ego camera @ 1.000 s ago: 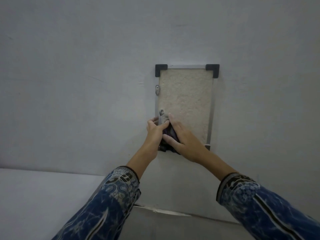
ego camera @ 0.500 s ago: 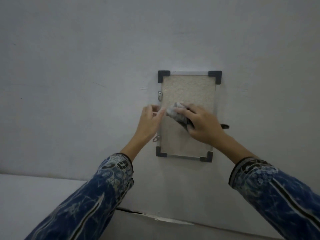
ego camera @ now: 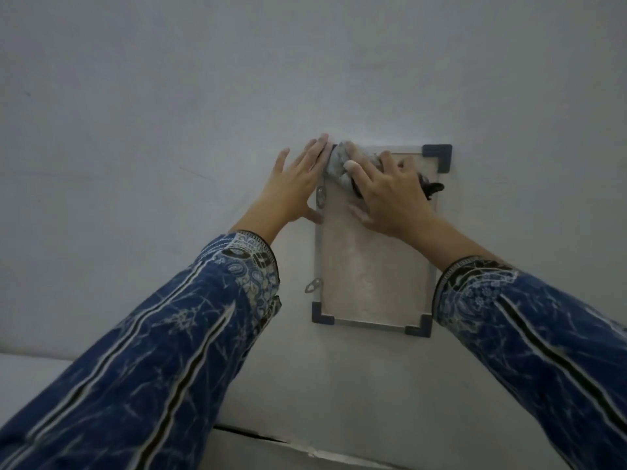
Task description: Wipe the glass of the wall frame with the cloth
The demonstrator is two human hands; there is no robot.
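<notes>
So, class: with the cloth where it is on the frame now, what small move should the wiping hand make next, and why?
Probably sweep the right hand rightwards along the top edge. The cloth sits bunched at the wall frame's top-left corner, the left hand braces flat beside it, and the glass toward the top-right corner lies uncovered.

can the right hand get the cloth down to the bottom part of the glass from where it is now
Probably yes. The right hand presses the crumpled grey cloth near the top of the metal-edged wall frame, and the glass below it lies bare. The left hand rests flat beside the frame's left edge.
</notes>
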